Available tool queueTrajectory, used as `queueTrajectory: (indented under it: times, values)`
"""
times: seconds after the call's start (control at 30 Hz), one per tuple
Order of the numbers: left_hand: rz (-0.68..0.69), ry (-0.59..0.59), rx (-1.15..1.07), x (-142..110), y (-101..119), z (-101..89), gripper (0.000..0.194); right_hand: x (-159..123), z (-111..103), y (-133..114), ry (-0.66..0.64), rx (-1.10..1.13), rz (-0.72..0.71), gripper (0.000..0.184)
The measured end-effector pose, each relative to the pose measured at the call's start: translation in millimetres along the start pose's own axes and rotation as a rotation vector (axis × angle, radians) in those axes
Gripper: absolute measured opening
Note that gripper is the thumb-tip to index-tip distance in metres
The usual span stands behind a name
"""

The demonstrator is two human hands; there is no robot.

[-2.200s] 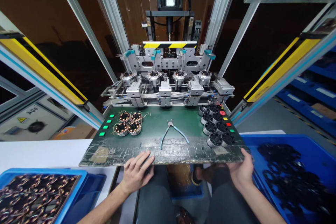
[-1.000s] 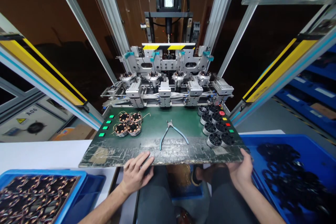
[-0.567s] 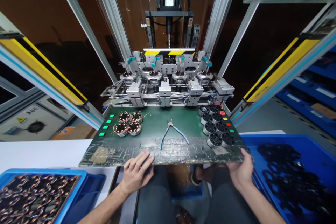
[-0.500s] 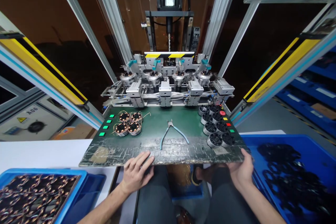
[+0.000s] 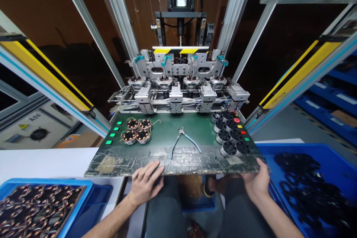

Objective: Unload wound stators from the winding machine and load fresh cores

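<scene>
- Up went one long metal bar with yellow and black stripes (image 5: 180, 50), far ahead of the fingers; both hands stayed put.
- One left hand (image 5: 146, 182) lies on the front edge of the worn green board (image 5: 164, 145). Its fingers are loose, a bit bent, and hold nothing.
- One right hand (image 5: 258, 180) is at the board's right corner, thumb on top. Its other fingers are hidden, so I can't tell if they squeeze.
- One pair of pliers with pale blue handles (image 5: 176, 145) lies ahead of the left fingers and to their right, legs spread, touched by no finger.
- Four round metal rings with copper wire (image 5: 143, 136) sit ahead of the left fingers.
- Eight round black-and-silver rings (image 5: 228, 149) stand in two rows, ahead of the right thumb and to its left.
- Four square green buttons (image 5: 112, 134) are farther left, ahead of the left fingers.
</scene>
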State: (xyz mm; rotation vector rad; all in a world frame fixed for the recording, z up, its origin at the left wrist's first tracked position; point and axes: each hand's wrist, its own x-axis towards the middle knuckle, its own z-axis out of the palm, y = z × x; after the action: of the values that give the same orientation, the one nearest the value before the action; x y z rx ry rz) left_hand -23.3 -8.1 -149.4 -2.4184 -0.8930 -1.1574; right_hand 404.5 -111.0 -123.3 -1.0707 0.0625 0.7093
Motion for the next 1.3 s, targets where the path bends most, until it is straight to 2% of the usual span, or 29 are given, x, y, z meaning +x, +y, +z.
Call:
queueTrajectory:
  times: [0.87,1.1,1.3]
  values:
    - [-0.005,-0.011,0.011,-2.5,-0.4,0.5,0.078,-0.3,-0.6,-0.1,0.019,-0.006,0.014,0.042]
    - [0.004,-0.005,0.018,-1.1,-0.2,0.3,0.059,-2.0,2.1,-1.3,0.013,0.001,0.006,0.041]
    - [0.004,-0.003,0.017,0.4,0.4,-0.1,0.058,-1.3,0.8,-1.0,0.007,0.002,0.0,0.041]
